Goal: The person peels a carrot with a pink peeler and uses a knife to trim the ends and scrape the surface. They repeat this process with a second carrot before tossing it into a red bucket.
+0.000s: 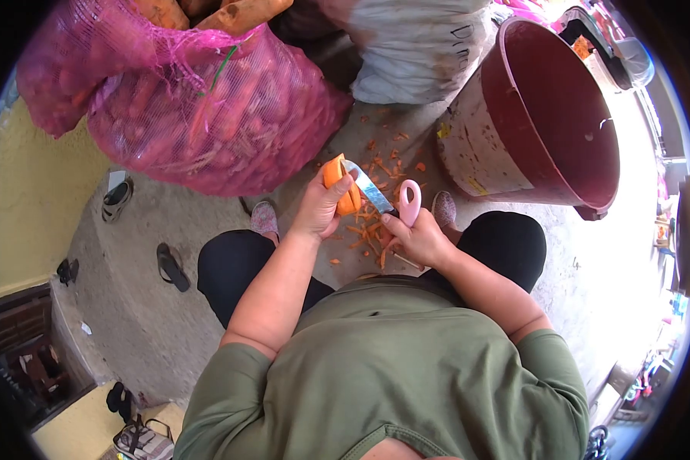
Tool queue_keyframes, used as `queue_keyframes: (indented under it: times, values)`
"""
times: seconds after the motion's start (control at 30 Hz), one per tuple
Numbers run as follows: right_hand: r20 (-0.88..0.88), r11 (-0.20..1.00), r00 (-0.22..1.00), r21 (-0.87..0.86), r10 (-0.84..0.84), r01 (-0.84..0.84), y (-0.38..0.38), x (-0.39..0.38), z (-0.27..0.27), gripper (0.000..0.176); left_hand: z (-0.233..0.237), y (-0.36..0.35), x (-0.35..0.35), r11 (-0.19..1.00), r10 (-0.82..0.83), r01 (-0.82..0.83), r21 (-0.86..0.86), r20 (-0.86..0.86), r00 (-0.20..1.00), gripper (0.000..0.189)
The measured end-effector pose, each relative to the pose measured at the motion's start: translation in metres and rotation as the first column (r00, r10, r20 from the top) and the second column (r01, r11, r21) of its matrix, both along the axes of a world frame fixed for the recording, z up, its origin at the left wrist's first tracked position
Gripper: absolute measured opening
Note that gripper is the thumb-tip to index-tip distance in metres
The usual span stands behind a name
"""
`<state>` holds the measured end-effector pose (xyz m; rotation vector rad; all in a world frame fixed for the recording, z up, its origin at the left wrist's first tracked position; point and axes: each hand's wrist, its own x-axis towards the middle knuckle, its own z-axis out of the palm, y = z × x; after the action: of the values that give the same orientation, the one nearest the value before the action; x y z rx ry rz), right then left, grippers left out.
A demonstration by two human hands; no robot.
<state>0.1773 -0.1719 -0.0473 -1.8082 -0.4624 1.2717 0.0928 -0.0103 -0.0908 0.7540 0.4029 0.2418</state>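
Observation:
My left hand (pixel 318 208) is closed around a peeled orange carrot (pixel 350 201), which shows a dark line down its length. In my right hand (pixel 420 239) is a knife (pixel 370 188) with a shiny blade and a dark handle end. The blade's far end touches the top of the carrot. A pink loop-shaped handle (pixel 410 202) also sticks up from my right hand; what it belongs to is hidden. Orange peelings (pixel 369 230) lie scattered on the floor beneath both hands.
A pink mesh sack (pixel 222 115) full of carrots stands ahead on the left. A white sack (pixel 414 54) is behind, and a large dark red bucket (pixel 487 142) leans at the right. Sandals (pixel 172 268) lie on the concrete floor (pixel 142 314) at left.

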Motion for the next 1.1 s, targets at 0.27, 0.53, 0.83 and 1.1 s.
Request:
queue_keyframes:
  times: [0.27, 0.53, 0.83, 1.1]
  values:
    - [0.105, 0.993, 0.992, -0.101, 0.067, -0.057, 0.001, 0.002, 0.019, 0.027, 0.009, 0.002, -0.001, 0.999, 0.030, -0.029, -0.019, 0.039, 0.999, 0.036]
    - [0.429, 0.960, 0.861, -0.176, 0.275, -0.219, 0.006, 0.012, 0.050, 0.026, 0.004, 0.007, -0.003, 0.985, -0.031, 0.021, 0.170, 0.057, 0.998, 0.039]
    - [0.464, 0.944, 0.824, -0.207, 0.325, -0.256, 0.008, 0.002, 0.027, 0.029, 0.002, 0.000, -0.002, 0.986, 0.017, -0.022, 0.167, 0.031, 0.999, 0.045]
    - [0.431, 0.966, 0.866, -0.159, 0.252, -0.203, 0.012, -0.013, 0.002, 0.032, -0.015, -0.007, 0.002, 0.980, 0.178, -0.178, 0.087, -0.001, 0.984, 0.039]
